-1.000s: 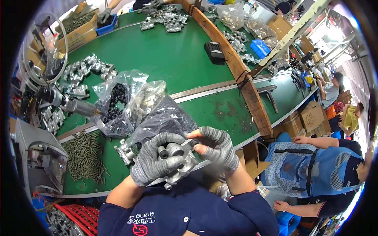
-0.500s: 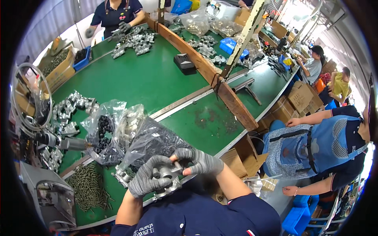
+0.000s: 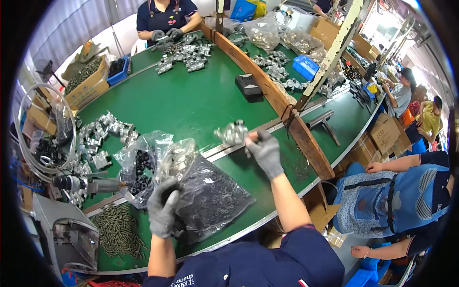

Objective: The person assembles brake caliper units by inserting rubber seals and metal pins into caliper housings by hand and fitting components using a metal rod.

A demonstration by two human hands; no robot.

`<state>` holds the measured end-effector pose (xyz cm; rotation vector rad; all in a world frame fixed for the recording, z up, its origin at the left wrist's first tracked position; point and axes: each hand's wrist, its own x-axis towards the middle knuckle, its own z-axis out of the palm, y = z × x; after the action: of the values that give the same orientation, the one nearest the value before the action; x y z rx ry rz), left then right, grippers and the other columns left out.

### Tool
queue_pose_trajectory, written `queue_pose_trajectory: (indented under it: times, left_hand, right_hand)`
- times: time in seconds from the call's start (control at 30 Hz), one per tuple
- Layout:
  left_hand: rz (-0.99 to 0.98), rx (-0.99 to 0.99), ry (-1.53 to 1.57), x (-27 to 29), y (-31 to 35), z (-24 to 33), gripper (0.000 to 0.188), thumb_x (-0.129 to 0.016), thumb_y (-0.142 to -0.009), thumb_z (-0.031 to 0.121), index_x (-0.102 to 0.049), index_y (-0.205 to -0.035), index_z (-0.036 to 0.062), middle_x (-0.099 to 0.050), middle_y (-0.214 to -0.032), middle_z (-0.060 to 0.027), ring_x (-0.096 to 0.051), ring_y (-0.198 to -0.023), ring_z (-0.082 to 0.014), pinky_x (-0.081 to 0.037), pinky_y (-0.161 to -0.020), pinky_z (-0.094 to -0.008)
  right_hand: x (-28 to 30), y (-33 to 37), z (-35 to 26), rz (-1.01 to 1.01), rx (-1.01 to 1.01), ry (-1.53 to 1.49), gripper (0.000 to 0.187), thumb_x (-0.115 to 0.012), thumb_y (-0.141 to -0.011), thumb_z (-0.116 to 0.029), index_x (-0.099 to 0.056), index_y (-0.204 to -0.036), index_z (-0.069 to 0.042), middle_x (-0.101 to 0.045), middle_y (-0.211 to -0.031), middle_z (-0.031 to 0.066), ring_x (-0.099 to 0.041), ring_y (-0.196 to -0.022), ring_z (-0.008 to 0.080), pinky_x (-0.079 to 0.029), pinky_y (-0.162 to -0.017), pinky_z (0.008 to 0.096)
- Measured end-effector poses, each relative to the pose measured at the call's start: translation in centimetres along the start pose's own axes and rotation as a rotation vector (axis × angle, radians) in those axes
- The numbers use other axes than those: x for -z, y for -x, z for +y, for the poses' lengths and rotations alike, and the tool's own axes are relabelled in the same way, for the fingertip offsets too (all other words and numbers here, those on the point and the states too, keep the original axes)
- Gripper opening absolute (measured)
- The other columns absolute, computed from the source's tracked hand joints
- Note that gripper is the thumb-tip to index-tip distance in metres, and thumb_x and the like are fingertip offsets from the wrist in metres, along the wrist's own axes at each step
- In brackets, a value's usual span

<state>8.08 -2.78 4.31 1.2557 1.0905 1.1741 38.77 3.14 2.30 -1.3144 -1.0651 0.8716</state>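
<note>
In my right hand (image 3: 266,154), gloved in grey and stretched out over the table, is a silver cast metal fitting (image 3: 233,134); it looks slightly blurred. My left hand (image 3: 162,210), also gloved, hovers empty at the near edge of the plastic bags, thumb and fingers apart and loosely curved. Beside it lies a clear bag of small black parts (image 3: 215,203). Another bag (image 3: 141,170) of black pieces and a bag of silvery parts (image 3: 181,158) lean against it. A heap of brass-coloured pins or bolts (image 3: 117,232) spreads to the left.
More silver castings (image 3: 103,136) lie at left, near a pneumatic screwdriver (image 3: 91,184). A wooden board (image 3: 267,81) crosses the green table (image 3: 201,103), with a black box (image 3: 248,86) beside it. A co-worker (image 3: 167,21) handles castings across the table; another person (image 3: 387,196) sits at right.
My hands have parted. The right one has carried the fitting forward over the table, and the left has let go and drawn left. The view has shifted.
</note>
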Motion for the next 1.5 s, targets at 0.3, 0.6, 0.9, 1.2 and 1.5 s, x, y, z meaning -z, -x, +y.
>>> queue_pose_trajectory:
  times: [0.3,0.6,0.9,1.2,1.5]
  left_hand:
    - [0.232,0.316,0.002,5.3,6.0,-0.6,0.024,-0.062,-0.085,0.012,-0.060,-0.104,-0.0025,-0.065,-0.092,-0.0097,-0.061,-0.083,-0.0148,-0.049,-0.076,-0.0265]
    - [0.394,-0.147,-0.781,9.5,3.5,-2.9,0.018,-0.059,-0.080,0.007,-0.063,-0.097,0.0016,-0.064,-0.096,-0.0154,-0.062,-0.091,-0.0279,-0.049,-0.083,-0.0350]
    - [0.144,-0.110,-0.837,12.9,4.9,-1.6,0.020,-0.061,-0.078,0.012,-0.065,-0.097,0.0055,-0.063,-0.098,-0.0141,-0.061,-0.092,-0.0319,-0.048,-0.083,-0.0387]
    - [0.302,-0.028,-1.361,28.2,-5.9,-1.8,0.052,-0.062,-0.080,0.019,-0.048,-0.129,0.0082,-0.050,-0.124,-0.0190,-0.051,-0.113,-0.0323,-0.043,-0.094,-0.0367]
    - [0.032,0.143,-1.419,29.2,-18.1,-7.0,0.045,-0.059,-0.082,0.019,-0.050,-0.124,0.0100,-0.054,-0.113,-0.0137,-0.055,-0.105,-0.0284,-0.046,-0.087,-0.0371]
  right_hand:
    - [-7.8,-12.8,10.4,0.214,0.263,0.549,0.060,-0.071,-0.079,-0.029,-0.046,-0.131,-0.011,-0.051,-0.125,0.0202,-0.053,-0.109,0.0345,-0.043,-0.095,0.0376]
    - [-3.0,-1.8,2.8,-0.282,0.102,0.286,0.023,-0.061,-0.086,-0.014,-0.065,-0.101,0.002,-0.068,-0.093,0.0103,-0.063,-0.087,0.0164,-0.049,-0.078,0.0284]
    - [-22.7,3.1,-3.2,-1.075,0.702,0.888,0.032,-0.055,-0.085,-0.021,-0.058,-0.113,-0.005,-0.057,-0.110,0.0170,-0.058,-0.096,0.0336,-0.050,-0.080,0.0429]
    - [-29.6,2.3,2.7,-0.838,0.581,1.223,0.023,-0.054,-0.081,-0.021,-0.063,-0.100,-0.013,-0.060,-0.105,0.0145,-0.064,-0.087,0.0287,-0.052,-0.073,0.0397]
    - [-24.4,4.9,4.7,-0.838,0.685,0.872,0.040,-0.059,-0.079,-0.024,-0.056,-0.113,-0.004,-0.056,-0.106,0.0163,-0.056,-0.095,0.0345,-0.047,-0.083,0.0417]
